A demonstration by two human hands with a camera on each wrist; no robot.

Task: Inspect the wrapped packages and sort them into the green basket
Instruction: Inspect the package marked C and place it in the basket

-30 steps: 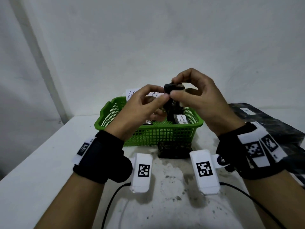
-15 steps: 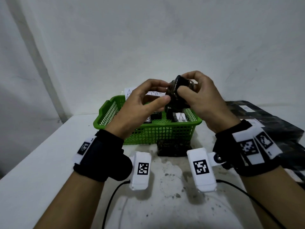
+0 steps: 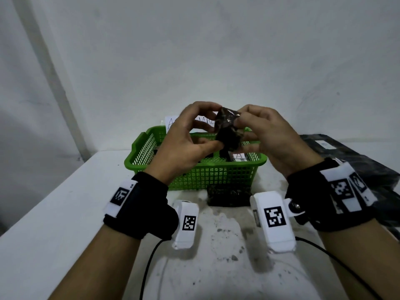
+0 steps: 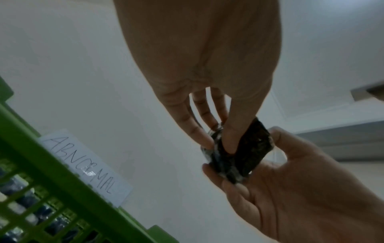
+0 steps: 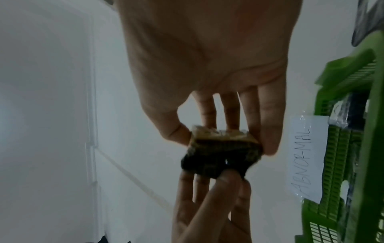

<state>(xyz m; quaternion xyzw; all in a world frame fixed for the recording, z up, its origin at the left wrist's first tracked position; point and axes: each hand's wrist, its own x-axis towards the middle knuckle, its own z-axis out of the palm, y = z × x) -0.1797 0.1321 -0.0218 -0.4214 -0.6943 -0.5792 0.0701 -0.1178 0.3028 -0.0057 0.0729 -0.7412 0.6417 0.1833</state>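
Package (image 3: 227, 128) up in both hands over green basket (image 3: 194, 174), inspection step under way; left hand (image 3: 184, 144) and right hand (image 3: 270, 139) each pinching dark wrapped block, grip tight on it. Basket tagged ABNORMAL (image 4: 83, 166). Another package (image 3: 227, 195) waits on bench (image 3: 65, 213). Next, likely: judge wrap, then lower into basket

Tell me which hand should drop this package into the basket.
Probably the right hand: its fingers wrap the wrapped package from both sides above the green basket, while the left hand only pinches its lower edge.
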